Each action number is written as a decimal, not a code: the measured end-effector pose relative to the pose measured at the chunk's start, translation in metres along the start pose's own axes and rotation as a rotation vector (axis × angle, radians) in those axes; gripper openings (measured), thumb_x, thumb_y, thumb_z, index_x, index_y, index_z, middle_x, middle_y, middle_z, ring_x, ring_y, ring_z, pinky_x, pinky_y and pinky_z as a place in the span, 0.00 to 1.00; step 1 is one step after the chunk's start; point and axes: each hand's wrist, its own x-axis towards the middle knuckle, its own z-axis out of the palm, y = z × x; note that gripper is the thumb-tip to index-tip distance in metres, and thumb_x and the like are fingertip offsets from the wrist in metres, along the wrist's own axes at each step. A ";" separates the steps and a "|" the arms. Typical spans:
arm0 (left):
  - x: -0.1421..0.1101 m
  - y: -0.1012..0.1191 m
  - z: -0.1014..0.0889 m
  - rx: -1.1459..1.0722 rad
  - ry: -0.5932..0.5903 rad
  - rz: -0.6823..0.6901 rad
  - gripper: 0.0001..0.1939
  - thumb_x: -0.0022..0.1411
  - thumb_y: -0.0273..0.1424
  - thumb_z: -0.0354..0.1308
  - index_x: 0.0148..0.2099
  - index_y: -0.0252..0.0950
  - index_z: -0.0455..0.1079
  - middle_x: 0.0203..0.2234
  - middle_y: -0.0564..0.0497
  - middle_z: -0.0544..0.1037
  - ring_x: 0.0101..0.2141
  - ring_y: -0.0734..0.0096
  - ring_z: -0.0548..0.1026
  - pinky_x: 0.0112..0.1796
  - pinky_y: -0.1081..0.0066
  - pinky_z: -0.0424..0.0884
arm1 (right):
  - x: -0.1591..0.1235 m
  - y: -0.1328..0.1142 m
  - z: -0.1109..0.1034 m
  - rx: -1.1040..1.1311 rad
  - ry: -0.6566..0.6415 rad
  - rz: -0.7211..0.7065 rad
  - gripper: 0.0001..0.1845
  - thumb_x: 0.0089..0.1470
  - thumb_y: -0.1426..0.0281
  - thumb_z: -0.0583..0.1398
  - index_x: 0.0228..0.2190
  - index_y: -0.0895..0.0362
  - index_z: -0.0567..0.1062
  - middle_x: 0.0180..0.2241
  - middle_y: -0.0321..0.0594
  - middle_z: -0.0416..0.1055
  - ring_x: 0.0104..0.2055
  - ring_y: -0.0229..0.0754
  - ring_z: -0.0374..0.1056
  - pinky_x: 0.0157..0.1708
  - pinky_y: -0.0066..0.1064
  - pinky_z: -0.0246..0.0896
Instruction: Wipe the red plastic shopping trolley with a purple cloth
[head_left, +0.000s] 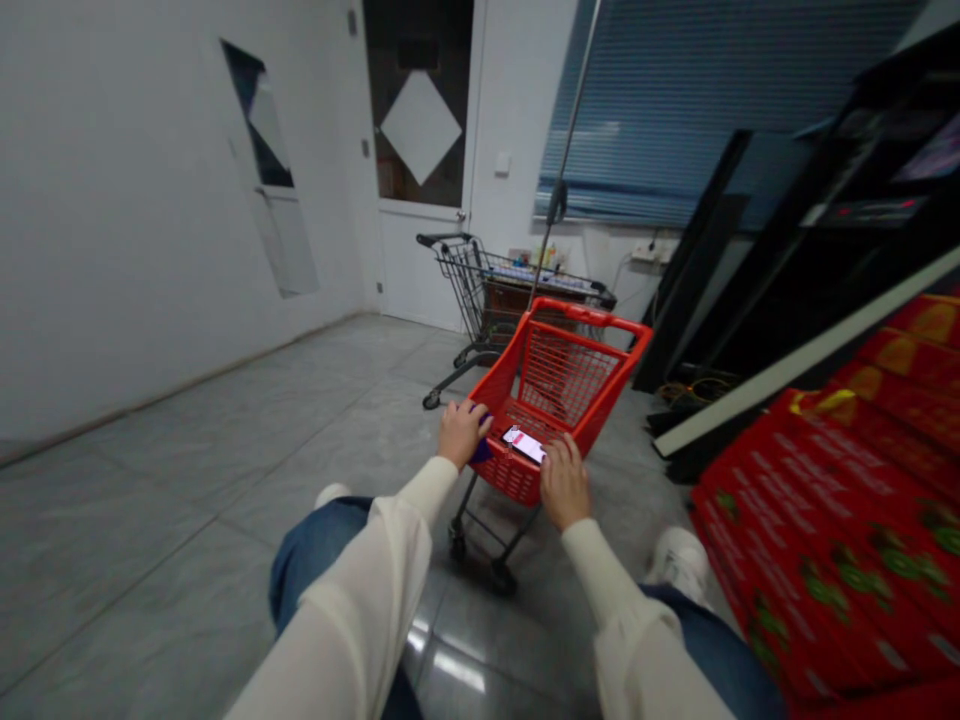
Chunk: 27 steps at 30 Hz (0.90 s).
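Note:
A small red plastic shopping cart (570,375) stands on the tiled floor in front of me. My left hand (461,430) is closed on the cart's near left corner, over a dark purple grip (482,449). My right hand (564,482) rests on the near rim and holds a phone (524,444) with a lit pink-and-white screen against it. Both arms wear cream sleeves; my jeans and white shoes show below.
A grey wire shopping cart (487,290) loaded with goods stands behind the red one, near a white door (420,260). Stacked red printed boxes (840,520) fill the right side. Dark shelving (810,250) leans at the right. A metal pole (566,150) rises behind the red cart.

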 end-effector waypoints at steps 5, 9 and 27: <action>0.012 -0.014 -0.007 0.015 -0.031 -0.076 0.14 0.68 0.42 0.53 0.49 0.43 0.74 0.48 0.46 0.74 0.45 0.58 0.66 0.46 0.62 0.61 | 0.011 -0.012 -0.001 -0.029 -0.048 -0.010 0.22 0.66 0.68 0.46 0.52 0.57 0.74 0.53 0.48 0.72 0.64 0.50 0.55 0.58 0.42 0.56; 0.001 0.005 -0.010 -0.022 -0.076 0.001 0.13 0.68 0.41 0.54 0.47 0.43 0.74 0.45 0.46 0.75 0.45 0.59 0.67 0.47 0.61 0.61 | 0.029 0.013 0.003 -0.067 -0.035 -0.033 0.22 0.66 0.66 0.47 0.54 0.57 0.73 0.58 0.49 0.67 0.65 0.50 0.54 0.61 0.45 0.52; -0.024 0.042 -0.002 -0.037 -0.049 0.116 0.16 0.69 0.44 0.50 0.46 0.41 0.75 0.42 0.46 0.75 0.43 0.60 0.67 0.46 0.62 0.62 | 0.031 0.014 0.028 -0.050 0.031 -0.082 0.21 0.64 0.72 0.46 0.51 0.64 0.71 0.50 0.53 0.71 0.64 0.51 0.55 0.64 0.49 0.49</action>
